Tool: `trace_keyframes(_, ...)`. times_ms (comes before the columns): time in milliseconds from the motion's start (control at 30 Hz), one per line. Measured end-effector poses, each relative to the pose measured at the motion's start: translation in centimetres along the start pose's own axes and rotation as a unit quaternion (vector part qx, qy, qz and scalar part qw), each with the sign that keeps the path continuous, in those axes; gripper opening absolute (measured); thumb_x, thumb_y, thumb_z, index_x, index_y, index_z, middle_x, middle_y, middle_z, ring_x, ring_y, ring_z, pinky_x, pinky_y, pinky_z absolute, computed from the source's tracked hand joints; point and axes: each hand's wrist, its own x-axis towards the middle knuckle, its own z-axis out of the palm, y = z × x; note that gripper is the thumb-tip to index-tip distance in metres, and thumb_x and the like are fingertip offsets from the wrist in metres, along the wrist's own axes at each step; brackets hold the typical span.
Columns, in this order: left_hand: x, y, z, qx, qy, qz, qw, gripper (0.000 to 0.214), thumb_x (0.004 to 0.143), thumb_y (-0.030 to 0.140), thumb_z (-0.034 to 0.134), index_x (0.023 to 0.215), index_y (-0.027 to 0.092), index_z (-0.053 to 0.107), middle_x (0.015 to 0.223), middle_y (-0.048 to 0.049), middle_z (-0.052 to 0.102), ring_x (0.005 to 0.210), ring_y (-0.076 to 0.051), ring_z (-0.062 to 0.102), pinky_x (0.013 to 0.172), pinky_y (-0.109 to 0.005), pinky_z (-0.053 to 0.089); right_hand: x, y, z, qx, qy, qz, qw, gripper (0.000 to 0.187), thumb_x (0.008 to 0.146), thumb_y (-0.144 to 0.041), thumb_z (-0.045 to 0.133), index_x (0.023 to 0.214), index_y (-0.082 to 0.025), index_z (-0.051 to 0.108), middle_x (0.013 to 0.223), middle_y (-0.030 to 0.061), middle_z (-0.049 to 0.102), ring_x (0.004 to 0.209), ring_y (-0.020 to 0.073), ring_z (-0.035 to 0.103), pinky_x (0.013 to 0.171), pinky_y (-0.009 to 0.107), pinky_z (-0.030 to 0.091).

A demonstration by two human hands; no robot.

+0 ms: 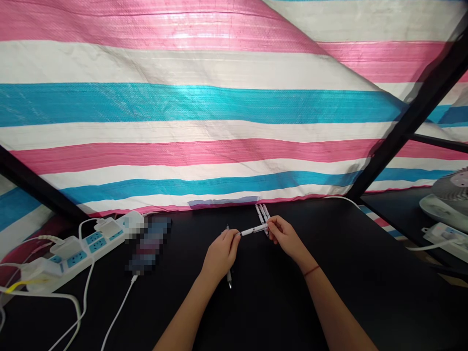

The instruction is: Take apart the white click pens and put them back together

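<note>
A white pen (254, 229) is stretched between my two hands above the black table. My left hand (222, 251) pinches its dark-tipped left end, and my right hand (287, 236) pinches the other end. Just behind the right hand, several white pens (262, 212) lie side by side near the back edge, their lower parts partly covered by the held pen and my fingers. Beneath my left hand lies another pen (229, 279), dark with a light tip end, its middle hidden by the hand.
On the left, a white power strip (98, 249) carries plugs and loose white cables. Beside it is a pixelated phone-like object (150, 244) with a white charging cable (119, 309). A striped tarp (204, 107) hangs behind the black table (351, 287). A fan (451, 187) stands at right.
</note>
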Motion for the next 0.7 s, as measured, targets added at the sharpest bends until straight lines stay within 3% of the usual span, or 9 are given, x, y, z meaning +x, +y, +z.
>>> trace_keyframes(200,0.04,0.12,-0.06,0.008,-0.012,0.005,1.0,0.023,0.095,0.031,0.035,0.099,0.023,0.056,0.094,-0.0025,0.063,0.085,-0.018,0.062,0.073,-0.027,0.047,-0.01,0.19,0.04,-0.032,0.028,0.024,0.999,0.04,0.084,-0.055,0.047,0.064,-0.02,0.046,0.056,-0.0033,0.047,0.048,0.0105,0.043,0.044,0.022,0.034)
trace_keyframes(367,0.1,0.03,-0.04,0.002,-0.012,0.005,1.0,0.024,0.095,0.032,0.034,0.099,0.024,0.056,0.092,-0.0026,0.063,0.083,-0.018,0.062,0.072,-0.027,0.047,0.14,0.52,-0.19,-0.005,0.032,0.026,0.999,0.035,0.081,-0.054,0.052,0.07,-0.021,0.05,0.059,-0.003,0.051,0.048,0.0115,0.047,0.044,0.023,0.037)
trace_keyframes(533,0.11,-0.19,0.03,-0.001,-0.009,0.0,1.0,0.024,0.094,0.032,0.034,0.099,0.024,0.056,0.092,-0.0028,0.063,0.083,-0.018,0.062,0.071,-0.027,0.047,0.03,0.51,-0.33,-0.056,0.017,0.039,0.997,0.04,0.085,-0.052,0.047,0.061,-0.02,0.048,0.055,-0.002,0.051,0.048,0.0111,0.046,0.045,0.022,0.036)
trace_keyframes(700,0.04,-0.13,-0.03,-0.009,-0.006,-0.007,1.0,0.024,0.095,0.033,0.034,0.098,0.023,0.056,0.091,-0.0028,0.063,0.082,-0.018,0.062,0.072,-0.027,0.046,0.01,-0.01,-0.09,0.034,0.006,0.014,0.999,0.027,0.08,-0.046,0.057,0.082,-0.02,0.054,0.066,-0.0022,0.053,0.051,0.0108,0.048,0.045,0.022,0.039)
